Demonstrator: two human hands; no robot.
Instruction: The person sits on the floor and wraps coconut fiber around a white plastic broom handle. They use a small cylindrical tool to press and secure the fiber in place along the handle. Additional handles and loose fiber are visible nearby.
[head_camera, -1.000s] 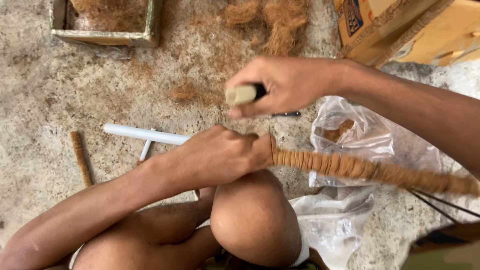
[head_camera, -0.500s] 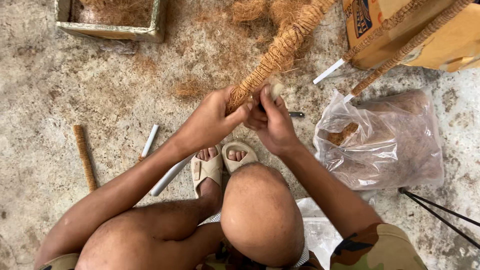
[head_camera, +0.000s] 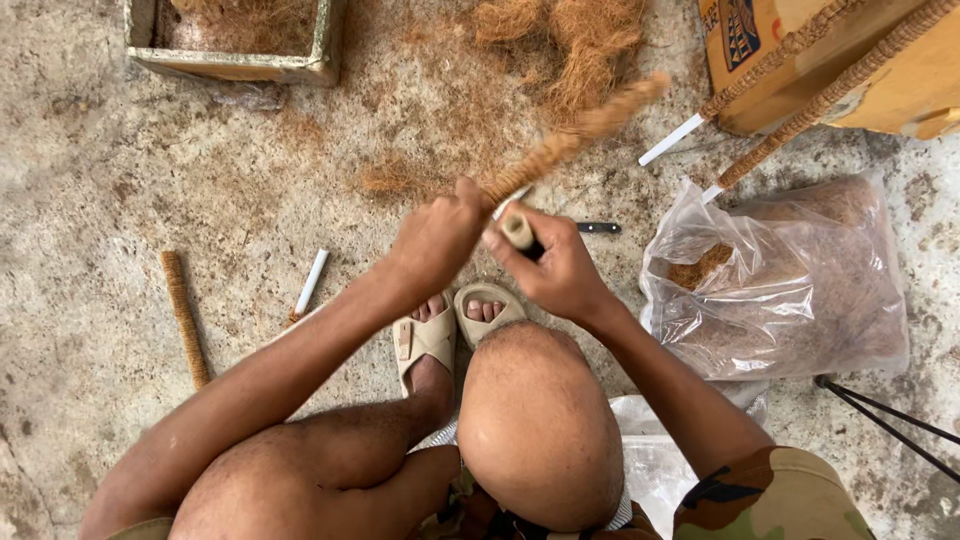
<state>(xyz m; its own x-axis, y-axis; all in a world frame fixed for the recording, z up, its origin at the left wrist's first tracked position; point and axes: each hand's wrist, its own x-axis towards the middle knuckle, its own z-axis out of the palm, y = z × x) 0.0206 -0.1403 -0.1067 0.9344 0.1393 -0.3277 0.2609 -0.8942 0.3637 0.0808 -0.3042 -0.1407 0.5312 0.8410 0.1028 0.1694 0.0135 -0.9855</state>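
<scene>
The fibre-wrapped stick (head_camera: 570, 145) runs on a slant, its near end in the left hand (head_camera: 435, 245) at the middle of the view and its far end pointing up and to the right, toward the loose fibre pile (head_camera: 570, 45). Its long axis goes from near-left to far-right, lifted off the ground. It is blurred, but shows as a thin rod bound all along in coarse brown fibre, rough and a little shaggy at the far tip. The left hand is clenched around the near end of the stick. The right hand (head_camera: 560, 270), just beside it and touching or nearly so, grasps a small pale spool (head_camera: 517, 230) between thumb and fingers.

The ground is bare, stained concrete, dusted with brown fibre. Two beige sandals (head_camera: 450, 330) sit just near the hands, above a bent knee (head_camera: 540, 430). To the left lie a short wrapped stick (head_camera: 185, 320) and a white tube (head_camera: 310, 283). A dark-handled knife (head_camera: 597, 227) lies just right of the hands. Further right is a clear plastic bag (head_camera: 790, 290) holding brown fibre, and far right a cardboard box (head_camera: 840, 60) with two more wrapped sticks (head_camera: 800, 110) leaning across it. A shallow tray (head_camera: 235, 40) stands far left.
</scene>
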